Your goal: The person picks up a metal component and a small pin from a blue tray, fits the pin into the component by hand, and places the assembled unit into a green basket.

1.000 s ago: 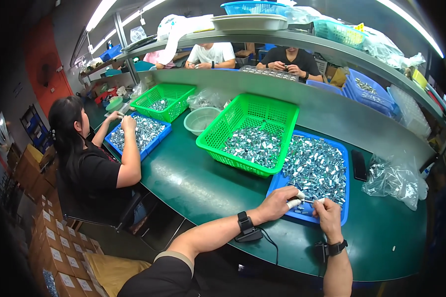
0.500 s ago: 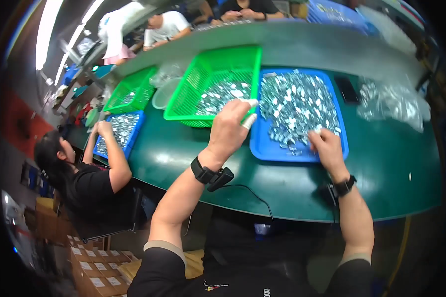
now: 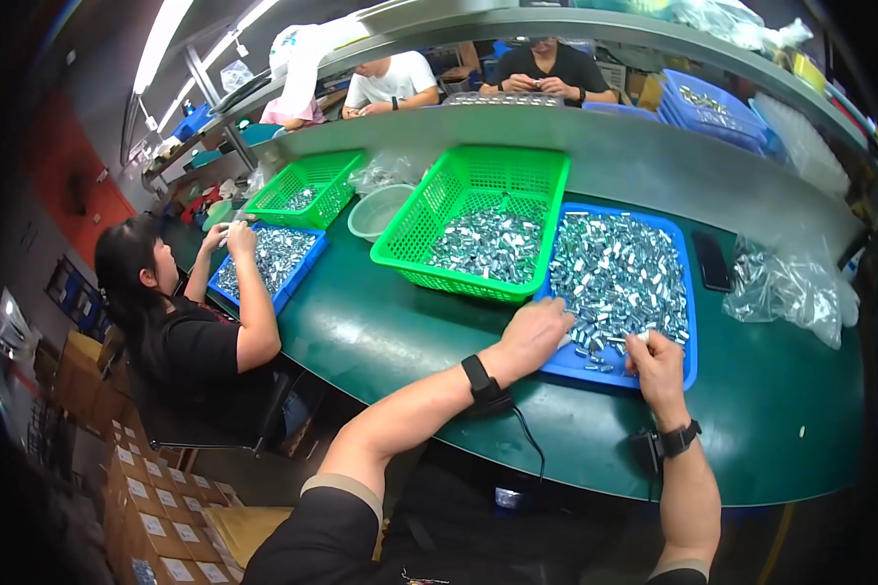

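Note:
A blue tray on the green table holds many small shiny silver metal pieces, spread thinner toward its near edge. My left hand is at the tray's near left side, its fingers bent together; whatever they hold is hidden. Over the tray's near right part is my right hand, thumb and fingers pinched above the loose pieces. What sits in that pinch is too small to make out. A green mesh basket with similar metal pieces stands against the tray's left side.
A black phone and clear plastic bags lie right of the tray. Left are a translucent bowl, another green basket, and a co-worker working over a blue tray. A metal shelf runs behind the table.
My left hand has moved from beside the green basket's near right corner to the blue tray's near left side. My right hand stays over the tray's near right part. The view has shifted.

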Available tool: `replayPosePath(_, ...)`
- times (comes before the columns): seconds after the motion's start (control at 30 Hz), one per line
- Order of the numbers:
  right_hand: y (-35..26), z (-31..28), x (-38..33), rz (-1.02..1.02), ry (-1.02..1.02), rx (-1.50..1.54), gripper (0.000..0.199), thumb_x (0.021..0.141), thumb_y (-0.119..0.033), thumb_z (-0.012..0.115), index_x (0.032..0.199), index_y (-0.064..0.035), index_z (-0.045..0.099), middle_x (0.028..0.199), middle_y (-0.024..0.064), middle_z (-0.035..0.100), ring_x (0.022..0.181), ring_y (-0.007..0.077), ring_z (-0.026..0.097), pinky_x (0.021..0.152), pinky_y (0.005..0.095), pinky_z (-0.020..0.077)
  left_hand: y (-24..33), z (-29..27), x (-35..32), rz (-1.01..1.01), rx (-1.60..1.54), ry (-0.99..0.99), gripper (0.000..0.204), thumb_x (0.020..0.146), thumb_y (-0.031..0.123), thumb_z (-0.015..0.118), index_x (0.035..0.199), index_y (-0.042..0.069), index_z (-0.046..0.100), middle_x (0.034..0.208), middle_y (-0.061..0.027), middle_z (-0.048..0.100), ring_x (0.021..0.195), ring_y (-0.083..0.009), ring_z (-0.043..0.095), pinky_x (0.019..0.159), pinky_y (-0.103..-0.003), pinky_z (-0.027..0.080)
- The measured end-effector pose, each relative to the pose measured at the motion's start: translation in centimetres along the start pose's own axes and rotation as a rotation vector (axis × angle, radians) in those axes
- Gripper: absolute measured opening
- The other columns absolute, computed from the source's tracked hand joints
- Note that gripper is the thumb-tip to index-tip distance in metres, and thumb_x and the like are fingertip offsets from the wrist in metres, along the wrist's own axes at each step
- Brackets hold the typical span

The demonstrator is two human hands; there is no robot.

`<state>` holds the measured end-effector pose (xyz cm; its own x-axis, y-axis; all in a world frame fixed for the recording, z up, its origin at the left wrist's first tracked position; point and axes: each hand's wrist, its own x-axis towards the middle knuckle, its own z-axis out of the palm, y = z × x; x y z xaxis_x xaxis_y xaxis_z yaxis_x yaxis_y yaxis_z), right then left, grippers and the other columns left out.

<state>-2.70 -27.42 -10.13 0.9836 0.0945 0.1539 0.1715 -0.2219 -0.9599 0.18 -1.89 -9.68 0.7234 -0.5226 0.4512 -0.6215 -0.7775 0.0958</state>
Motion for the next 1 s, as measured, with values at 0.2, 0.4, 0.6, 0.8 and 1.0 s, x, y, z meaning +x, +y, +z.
replayPosePath(0.2,-0.2,-0.2,0.3,-0.018,-0.001,0.009,0.027,0.1,-0.021,0.07,0.081,-0.0013,0.069,0.067,0.0014,0.065,0.061,0.0071,0.057,0.056,0.0248,0.043,-0.5,0.1,0.0,0.009,-0.086,0.047,0.015,0.081,0.015,0.075,0.09,0.008,0.066,0.09,-0.0129,0.06,0.089,-0.0337,0.064,0.075,-0.045,0.052)
replayPosePath(0.4,-0.9,0.3,0.3,-0.025,-0.062,0.008,0.025,0.1,-0.02,0.07,0.082,-0.001,0.069,0.069,0.0013,0.067,0.063,0.0067,0.058,0.058,0.0249,0.0442,2.6,0.1,-0.4,-0.039,-0.387,0.063,0.015,0.086,0.015,0.076,0.093,0.006,0.066,0.089,-0.0138,0.062,0.089,-0.0353,0.065,0.077,-0.047,0.052)
replayPosePath(0.6,-0.5,0.3,0.1,-0.002,-0.058,-0.03,0.023,0.099,-0.018,0.072,0.085,-0.0005,0.07,0.07,0.0003,0.068,0.065,0.007,0.059,0.059,0.0258,0.0452,3.8,0.3,-0.1,-0.114,-0.621,0.109,0.018,0.089,0.015,0.076,0.099,0.004,0.066,0.09,-0.0149,0.064,0.09,-0.0371,0.065,0.078,-0.046,0.052)
replayPosePath(0.8,-1.4,0.4,-0.3,-0.155,-0.021,-0.175,0.022,0.1,-0.017,0.07,0.085,0.0004,0.07,0.07,0.0025,0.067,0.064,0.007,0.058,0.059,0.0256,0.0438,3.7,0.4,-0.2,-0.092,-0.607,0.13,0.017,0.09,0.014,0.075,0.101,0.003,0.067,0.091,-0.014,0.063,0.09,-0.0364,0.063,0.077,-0.045,0.052)
replayPosePath(1.0,-2.1,-0.1,-0.2,0.012,-0.099,-0.26,0.024,0.1,-0.015,0.068,0.083,0.0012,0.071,0.07,0.0035,0.066,0.066,0.0062,0.057,0.06,0.0246,0.0426,3.6,0.4,-0.3,-0.068,-0.634,0.157,0.016,0.089,0.014,0.075,0.097,0.004,0.066,0.09,-0.0132,0.062,0.09,-0.0367,0.062,0.077,-0.046,0.051)
